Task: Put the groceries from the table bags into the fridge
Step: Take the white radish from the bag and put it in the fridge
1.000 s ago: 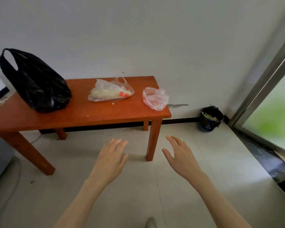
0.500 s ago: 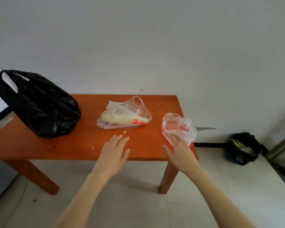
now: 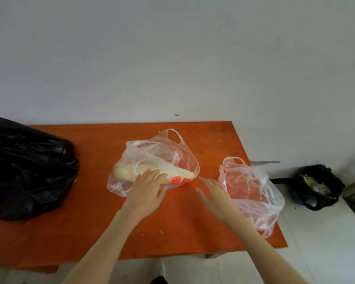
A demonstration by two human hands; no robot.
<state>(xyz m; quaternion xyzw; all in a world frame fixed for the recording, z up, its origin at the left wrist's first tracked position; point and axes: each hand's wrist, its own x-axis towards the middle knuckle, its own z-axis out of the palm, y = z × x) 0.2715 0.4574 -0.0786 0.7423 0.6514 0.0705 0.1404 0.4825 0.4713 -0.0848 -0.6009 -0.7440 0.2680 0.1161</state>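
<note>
On the wooden table sit a black bag, a clear bag holding a pale long vegetable, and a pinkish bag.

The left hand, fingers spread, reaches the clear bag; the right hand hovers with fingers apart, holding nothing.

Best gather the handles, then support underneath.

Black bag contents hidden, fridge unseen.

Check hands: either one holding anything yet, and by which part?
Nothing held. Left hand, fingers straight, lies on the middle clear bag over the pale vegetable; right hand is open between the bags.
</note>
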